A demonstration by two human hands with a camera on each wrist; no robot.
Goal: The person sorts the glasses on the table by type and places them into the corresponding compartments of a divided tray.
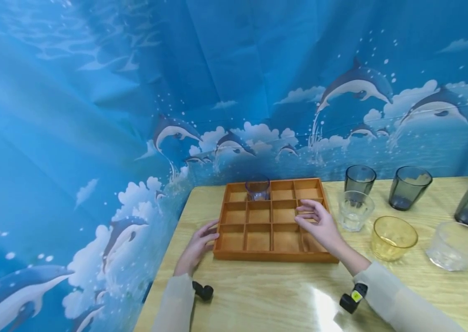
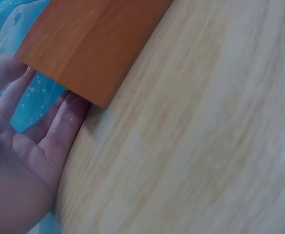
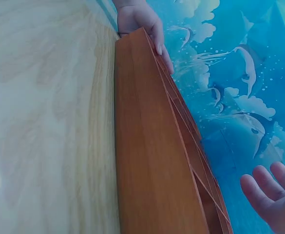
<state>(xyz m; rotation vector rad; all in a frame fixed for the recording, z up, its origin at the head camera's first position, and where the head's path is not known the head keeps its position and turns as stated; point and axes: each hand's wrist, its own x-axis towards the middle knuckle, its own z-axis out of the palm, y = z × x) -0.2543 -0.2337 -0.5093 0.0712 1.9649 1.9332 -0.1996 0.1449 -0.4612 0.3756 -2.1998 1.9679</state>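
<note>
A wooden compartment tray (image 1: 275, 257) lies on the table. In its back row, the second compartment from the left holds a purple-tinted clear glass (image 1: 258, 189). My left hand (image 1: 195, 247) rests against the tray's left side; in the left wrist view its fingers (image 2: 66, 117) lie at the tray's corner. Above the tray's right-hand compartments hovers my right hand (image 1: 322, 229), fingers loosely bent and holding nothing. The right wrist view shows those right fingers (image 3: 266, 185) spread apart, beyond the tray's long front wall (image 3: 147, 136).
Right of the tray, a clear glass (image 1: 354, 214) stands before a dark grey glass (image 1: 359, 177). A yellow glass (image 1: 393, 240), a wide clear glass (image 1: 458, 251) and two more dark glasses (image 1: 409, 189) stand farther right. A dolphin-printed blue curtain (image 1: 234, 92) hangs along the table's back and left.
</note>
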